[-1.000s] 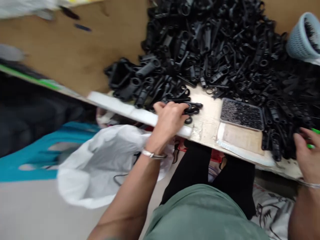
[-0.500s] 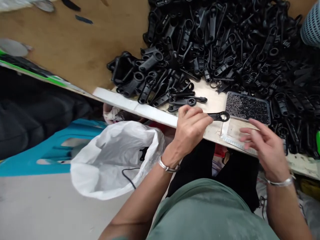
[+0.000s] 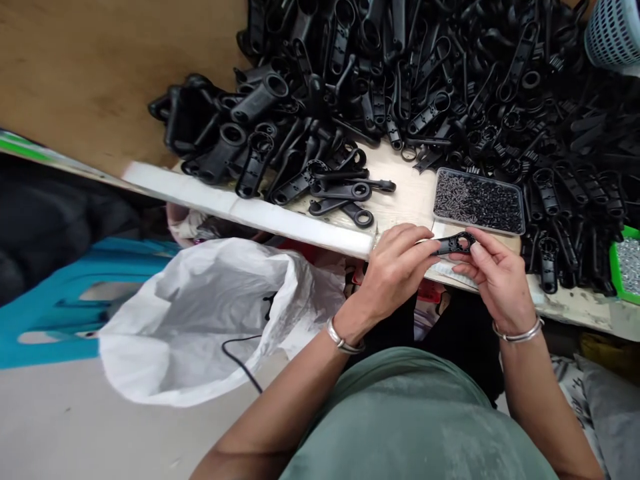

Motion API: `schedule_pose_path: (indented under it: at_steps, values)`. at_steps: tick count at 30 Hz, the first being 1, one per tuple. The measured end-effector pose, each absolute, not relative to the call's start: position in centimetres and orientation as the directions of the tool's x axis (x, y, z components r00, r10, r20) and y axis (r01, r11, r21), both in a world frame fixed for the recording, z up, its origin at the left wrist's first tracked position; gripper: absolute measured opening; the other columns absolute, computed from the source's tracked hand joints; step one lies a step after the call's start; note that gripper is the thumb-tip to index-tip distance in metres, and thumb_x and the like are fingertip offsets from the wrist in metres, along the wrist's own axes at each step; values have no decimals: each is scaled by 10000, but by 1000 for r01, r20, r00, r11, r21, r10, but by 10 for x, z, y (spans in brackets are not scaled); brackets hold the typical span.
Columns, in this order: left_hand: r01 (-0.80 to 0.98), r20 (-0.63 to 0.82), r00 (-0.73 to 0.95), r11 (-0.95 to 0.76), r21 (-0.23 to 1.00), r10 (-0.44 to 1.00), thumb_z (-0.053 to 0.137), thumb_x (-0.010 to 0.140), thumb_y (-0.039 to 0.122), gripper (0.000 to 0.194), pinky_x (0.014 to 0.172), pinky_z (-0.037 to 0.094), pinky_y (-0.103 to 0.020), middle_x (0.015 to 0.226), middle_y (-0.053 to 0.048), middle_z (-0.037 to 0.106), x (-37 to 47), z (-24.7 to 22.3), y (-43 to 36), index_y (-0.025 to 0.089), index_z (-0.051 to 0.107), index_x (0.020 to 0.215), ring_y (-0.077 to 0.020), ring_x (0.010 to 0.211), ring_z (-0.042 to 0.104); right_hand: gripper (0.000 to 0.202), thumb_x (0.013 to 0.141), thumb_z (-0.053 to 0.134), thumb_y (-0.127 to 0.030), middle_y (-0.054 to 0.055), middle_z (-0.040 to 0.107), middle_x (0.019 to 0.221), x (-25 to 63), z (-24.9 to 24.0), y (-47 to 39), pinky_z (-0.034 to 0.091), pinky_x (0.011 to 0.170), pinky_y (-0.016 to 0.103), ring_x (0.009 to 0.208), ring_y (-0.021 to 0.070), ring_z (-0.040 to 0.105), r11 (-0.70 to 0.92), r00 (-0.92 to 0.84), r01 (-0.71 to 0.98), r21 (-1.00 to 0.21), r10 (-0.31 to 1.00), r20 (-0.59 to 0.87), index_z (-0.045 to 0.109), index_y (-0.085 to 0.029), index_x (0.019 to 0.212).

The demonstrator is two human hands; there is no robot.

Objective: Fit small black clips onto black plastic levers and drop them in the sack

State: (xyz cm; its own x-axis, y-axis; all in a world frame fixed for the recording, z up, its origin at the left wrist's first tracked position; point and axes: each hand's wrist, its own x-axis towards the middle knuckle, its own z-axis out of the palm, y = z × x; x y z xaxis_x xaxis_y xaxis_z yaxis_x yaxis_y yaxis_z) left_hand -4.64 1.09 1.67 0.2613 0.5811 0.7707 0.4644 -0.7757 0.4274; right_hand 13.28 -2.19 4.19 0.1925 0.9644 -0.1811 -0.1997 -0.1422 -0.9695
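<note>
A black plastic handle part [image 3: 447, 245] with a ring-shaped end lies between my two hands at the table's front edge. My left hand [image 3: 403, 267] is wrapped round its left end, hiding that part. The fingers and thumb of my right hand [image 3: 497, 273] pinch the ring end. Just behind them sits a clear box [image 3: 480, 200] of small dark pieces. Similar black parts [image 3: 345, 190] lie loose to the left of the box, in front of a large heap [image 3: 390, 87].
A white sack [image 3: 200, 320] stands open below the table edge at left, a dark cord over its rim. White foam [image 3: 250, 212] lines the edge. A green tray [image 3: 620, 273] of small silvery pieces and a blue-grey basket [image 3: 613, 33] are at right.
My right hand has moved left and closed on the ring end of the black part. The view has shifted, and one more ringed part now shows beside the loose ones.
</note>
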Motion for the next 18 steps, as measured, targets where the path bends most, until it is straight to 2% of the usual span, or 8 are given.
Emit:
schedule_pose_path:
  at_steps: [5,8,12,18]
  values:
    - [406,730,244,-751,520,638,634,896,165,60,815,566,-272,992,-78,715,-44,13,8,153,639,955,-143,906,669,353,756,796,-355,19,715,976,133,39,-22,618,672,242,776,146,730,-167,171,-264,-950,961,-216,697,-234,1072]
    - [428,748,244,-761,488,617,625,889,120,42,803,563,-274,962,-75,711,-42,13,4,149,633,919,-144,883,659,407,752,796,-374,10,708,994,129,39,-22,621,707,252,792,138,724,-193,158,-263,-945,958,-239,672,-241,1117]
    - [473,762,264,-768,432,592,598,896,101,63,790,555,-278,949,-74,704,-39,14,-1,156,625,879,-152,876,644,448,690,841,-354,-6,705,878,124,40,-22,618,699,255,730,122,702,-203,194,-277,-939,946,-261,677,-206,1080]
    - [418,756,282,-785,458,591,576,911,107,88,800,554,-262,961,-57,698,-41,18,1,171,620,870,-137,891,638,456,660,860,-343,-13,689,775,134,46,-19,577,647,221,639,86,635,-237,169,-186,-954,948,-269,709,-176,1056]
